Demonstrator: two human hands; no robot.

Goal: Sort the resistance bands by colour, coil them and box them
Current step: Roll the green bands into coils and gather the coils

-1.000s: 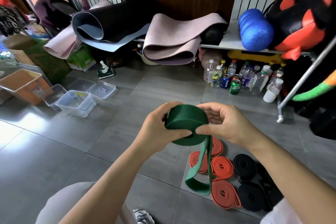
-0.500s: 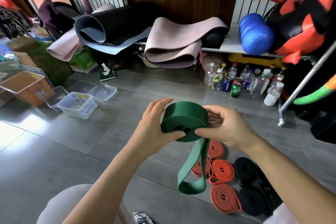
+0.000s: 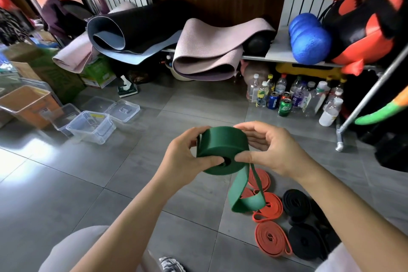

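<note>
Far left, on the floor: clear plastic boxes (image 3: 90, 127), open, with their lids (image 3: 124, 109) lying just behind. All well apart from the work.

Left hand (image 3: 183, 159): curled round the left side of the green band (image 3: 223, 150). Thumb on the coil's face beside the centre hole, fingers over the top rim. Coil held in the air, mid-frame, above the tiles.

Right hand (image 3: 271, 150): pinching the coil's right side, thumb on the face, fingers arched over the outer wrap.

Tail (image 3: 237, 185): a loose loop hanging below the coil, not yet wound in.

Handling, as judged: wide flat rubber, soft, springy, light. The coil will likely spring open if the outer wrap is let go (hence, I take it, both thumbs on the face). Best hold is across the two flat faces, one finger trapping the outermost wrap. The surface looks matte, so it is probably grippy rather than slick.

Lower right, floor: orange bands (image 3: 272, 238) coiled, black bands (image 3: 305, 242) coiled just beside them. Grouped by colour, not yet boxed.
</note>
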